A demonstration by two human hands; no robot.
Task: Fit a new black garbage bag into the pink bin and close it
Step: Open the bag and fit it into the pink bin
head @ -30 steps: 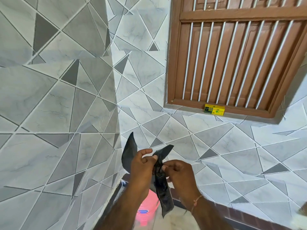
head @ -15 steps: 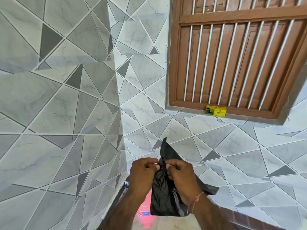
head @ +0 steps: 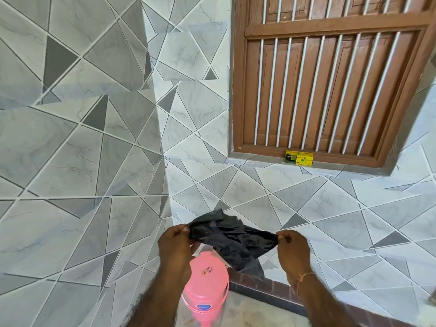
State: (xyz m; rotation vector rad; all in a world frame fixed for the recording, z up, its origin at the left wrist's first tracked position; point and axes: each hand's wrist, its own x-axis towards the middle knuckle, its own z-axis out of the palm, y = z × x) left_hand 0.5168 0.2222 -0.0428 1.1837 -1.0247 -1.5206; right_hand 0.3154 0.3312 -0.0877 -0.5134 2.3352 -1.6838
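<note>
- The left hand (head: 175, 247) pinches one edge of the bag (head: 232, 241) between thumb and curled fingers; the right hand (head: 293, 250) pinches the opposite edge the same way.
- Between the two pinches the bag is drawn sideways into a crumpled band, its long axis running left to right, with a loose flap hanging below the middle. Its mouth does not look opened — the film seems bunched on itself, though the folds hide much.
- The bin (head: 205, 286) stands on the floor straight below the bag, a little nearer the left hand than the right. The left forearm overlaps its left side in the view, and the hanging flap covers part of its right edge.
- The bin's top shows as a smooth pink surface with a small mark on it, which reads as the lid in place; if so, it has to come off before the bag can go in.
- Judgement: the move ahead turns on that vertical line — the bag held high, the bin directly under it and well apart — so the layers need parting into a mouth first, then lowering over the rim.
- Around them: the tiled wall (head: 77, 147) at a corner, a barred wooden window (head: 330, 86) above right, and a small yellow box (head: 299, 157) on its sill.
</note>
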